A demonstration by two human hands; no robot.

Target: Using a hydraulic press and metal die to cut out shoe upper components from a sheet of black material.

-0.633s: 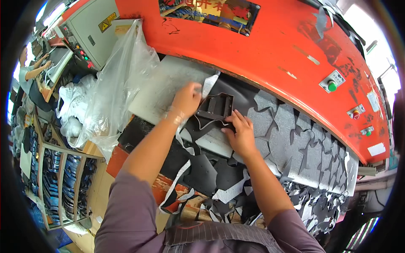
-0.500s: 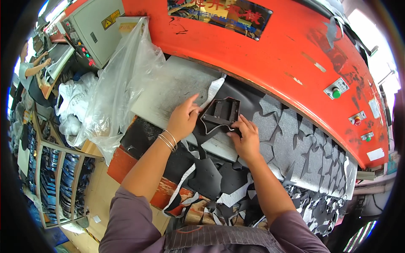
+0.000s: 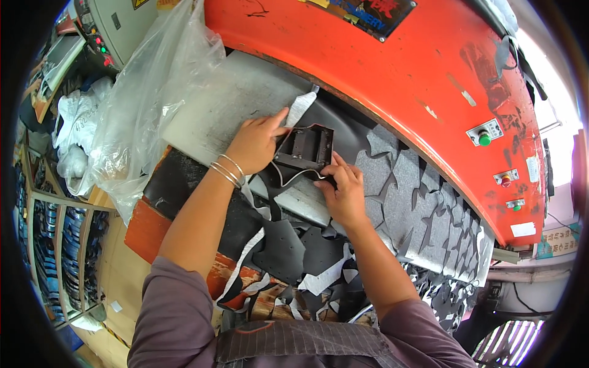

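A dark metal cutting die (image 3: 300, 163) with crossbars and a curved lower edge lies on a black leather-like sheet (image 3: 347, 127), on the pale bed of a red machine. My right hand (image 3: 345, 193) grips the die's lower right corner, thumb and curled fingers at its edge. At the die's left side is my left hand (image 3: 257, 140), its index finger stretched to a folded pale strip (image 3: 300, 108) of the sheet's edge. Its thumb is near the die's upper left edge. Bracelets circle my left wrist.
Cut grey pieces (image 3: 392, 184) and scraps spread to the right along the bed. Black offcuts (image 3: 279, 250) hang at the front edge. The red machine body (image 3: 392, 80) overhangs the far side, with push buttons (image 3: 485, 138) on it. Clear plastic sheeting (image 3: 147, 104) drapes at left.
The whole view has shifted, so the machine appears further left and higher. My left index finger now reaches the pale strip more closely. My right hand stays at the die's corner.
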